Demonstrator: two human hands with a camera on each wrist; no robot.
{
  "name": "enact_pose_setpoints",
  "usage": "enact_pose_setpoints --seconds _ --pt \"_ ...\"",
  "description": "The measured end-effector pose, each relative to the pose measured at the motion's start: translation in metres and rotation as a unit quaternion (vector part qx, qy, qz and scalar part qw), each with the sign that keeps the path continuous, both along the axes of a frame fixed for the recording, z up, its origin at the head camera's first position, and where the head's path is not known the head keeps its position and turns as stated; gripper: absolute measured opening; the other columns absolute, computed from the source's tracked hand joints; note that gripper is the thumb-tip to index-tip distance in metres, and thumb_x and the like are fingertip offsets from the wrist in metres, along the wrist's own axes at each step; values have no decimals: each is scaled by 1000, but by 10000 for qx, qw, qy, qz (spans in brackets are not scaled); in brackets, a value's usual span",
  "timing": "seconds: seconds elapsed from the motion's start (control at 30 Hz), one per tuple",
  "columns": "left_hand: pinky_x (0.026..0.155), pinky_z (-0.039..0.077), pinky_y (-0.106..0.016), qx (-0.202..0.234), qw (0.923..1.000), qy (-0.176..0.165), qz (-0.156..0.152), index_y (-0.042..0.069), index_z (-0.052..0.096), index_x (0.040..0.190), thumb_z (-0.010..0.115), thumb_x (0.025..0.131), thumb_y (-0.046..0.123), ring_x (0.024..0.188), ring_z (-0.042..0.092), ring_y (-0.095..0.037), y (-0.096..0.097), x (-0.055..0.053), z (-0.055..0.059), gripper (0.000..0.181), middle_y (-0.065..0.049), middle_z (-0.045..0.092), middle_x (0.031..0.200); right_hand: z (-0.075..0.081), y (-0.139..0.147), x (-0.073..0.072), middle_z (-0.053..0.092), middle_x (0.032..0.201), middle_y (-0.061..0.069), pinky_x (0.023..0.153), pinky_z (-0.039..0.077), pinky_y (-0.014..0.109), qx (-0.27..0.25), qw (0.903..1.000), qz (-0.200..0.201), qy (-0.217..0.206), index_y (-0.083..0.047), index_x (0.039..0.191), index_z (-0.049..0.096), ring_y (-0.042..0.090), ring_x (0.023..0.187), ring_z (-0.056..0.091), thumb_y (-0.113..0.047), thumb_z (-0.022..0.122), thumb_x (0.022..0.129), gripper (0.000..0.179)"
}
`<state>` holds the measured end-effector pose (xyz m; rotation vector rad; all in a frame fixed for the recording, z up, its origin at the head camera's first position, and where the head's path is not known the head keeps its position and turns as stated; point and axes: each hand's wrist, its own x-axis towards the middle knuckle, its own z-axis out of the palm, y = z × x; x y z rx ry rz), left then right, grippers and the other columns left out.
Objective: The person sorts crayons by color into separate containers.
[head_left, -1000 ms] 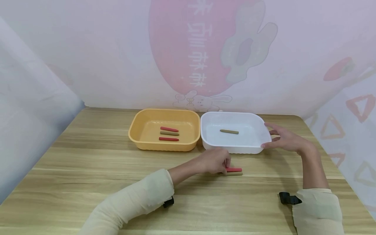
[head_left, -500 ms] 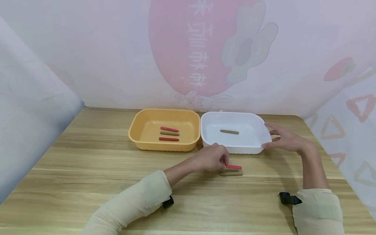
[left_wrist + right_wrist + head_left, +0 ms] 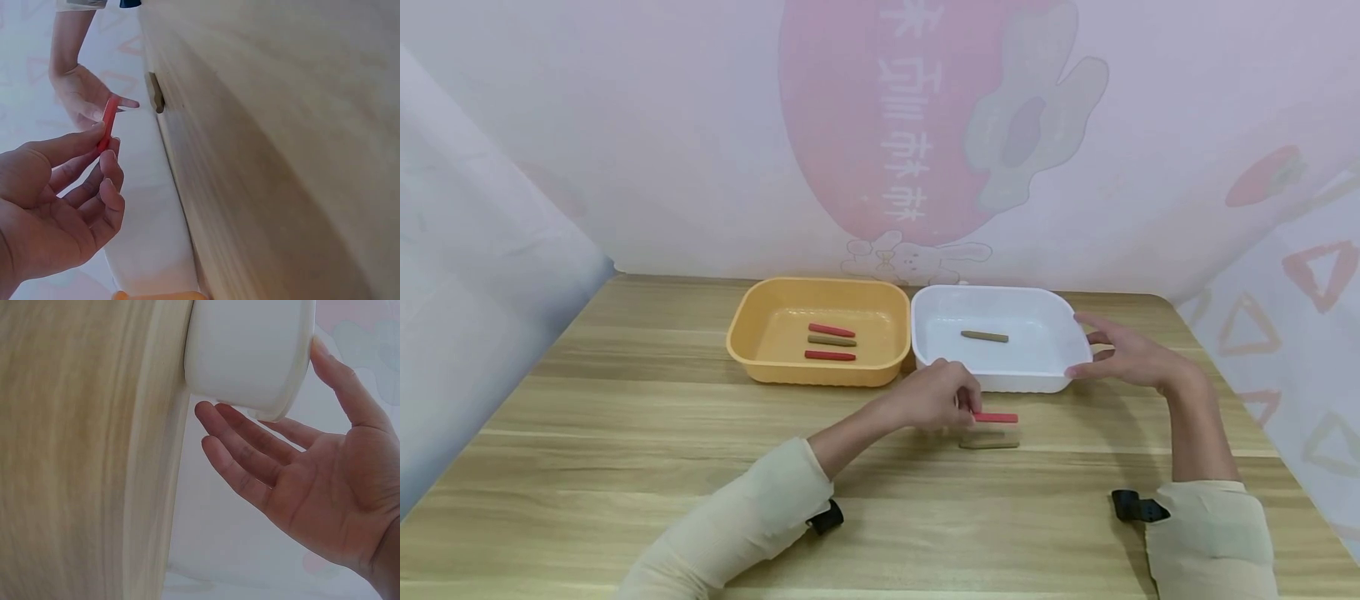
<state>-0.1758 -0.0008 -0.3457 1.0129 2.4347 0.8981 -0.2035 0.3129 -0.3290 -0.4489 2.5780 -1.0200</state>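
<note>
My left hand (image 3: 934, 396) pinches one end of a red crayon (image 3: 998, 417) between thumb and fingertips, held a little above the table, as the left wrist view shows. On the wood just below lies an olive-brown crayon (image 3: 990, 445). My right hand (image 3: 1123, 354) is at the right end of the white basin (image 3: 1000, 382), thumb and fingers spread over its corners. In the right wrist view the thumb tip touches the rim, while other fingers extend loosely beside the end wall. One olive-brown crayon (image 3: 984, 337) rests inside this basin.
Left of the white basin, right up against it, stands a yellow-orange basin (image 3: 820, 375). It contains two red crayons and an olive-brown crayon (image 3: 831, 341). A printed cloth wall (image 3: 700, 167) rises behind the wooden table (image 3: 587, 433).
The red crayon has been raised off the table, away from the brown one, and moved slightly towards the white basin with my left hand. My right hand has stayed put.
</note>
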Motion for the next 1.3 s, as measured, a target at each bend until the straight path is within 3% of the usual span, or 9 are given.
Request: enact_pose_setpoints --seconds 0.23,0.57,0.83,1.07,1.3 --pt "59 46 -19 340 9993 -107 114 11 70 77 74 83 7 65 56 -7 -4 -1 7 7 6 63 70 1 1 -2 41 138 19 88 43 45 25 9999 -34 -100 -15 152 20 40 119 47 -33 74 82 90" --pt "60 45 -19 603 9982 -41 -16 8 72 79 74 82 7 69 58 -11 -10 -6 15 4 5 64 71 1 4 0 44 134 19 87 43 43 39 9999 2 -112 -10 151 21 37 118 48 -32 75 82 90" --pt "60 45 -21 853 9960 -42 269 5 73 82 74 82 10 67 56 -10 -15 -12 24 5 3 63 72 3 6 3 43 137 19 89 41 45 232 9997 -10 47 -7 150 22 36 122 43 -32 75 82 90" --pt "53 45 -22 1158 9915 -335 484 5 72 87 72 84 9 61 59 -22 -16 -23 29 4 -8 66 76 2 4 5 42 138 18 91 40 47 237 9997 -86 0 -8 150 21 37 124 41 -35 75 81 92" --pt "55 47 -24 1275 9893 -369 613 5 72 89 70 86 7 65 61 -29 -16 -37 28 5 -4 67 79 2 -1 4 43 137 16 92 39 46 224 9997 -91 -55 -10 151 20 35 124 41 -38 74 81 93"
